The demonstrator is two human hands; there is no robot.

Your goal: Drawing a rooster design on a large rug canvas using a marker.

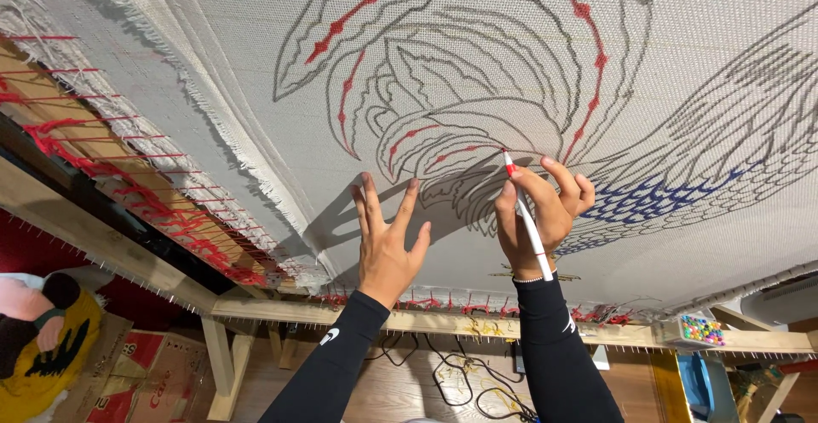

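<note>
The left hand is released, with all fingers spread and pressed flat against the white woven cloth, just left of the drawn outline. The right hand is clenched around a red-and-white marker pen, gripped between thumb and fingers with the barrel running down across the palm toward the wrist. The red tip of the pen touches the cloth at a grey contour line near the centre of the design. The cloth is stretched on a wooden frame, held along its edges by red lacing hooked over rows of small nails. The design consists of grey curved outlines, several of them retraced in red, and a patch of blue mesh marking just right of the right hand. Both forearms are covered by black sleeves. A clear box of coloured marker pens sits on the frame rail at the lower right. Black cables lie on the wooden floor below the frame. Cardboard boxes and a yellow soft toy are at the lower left.
</note>
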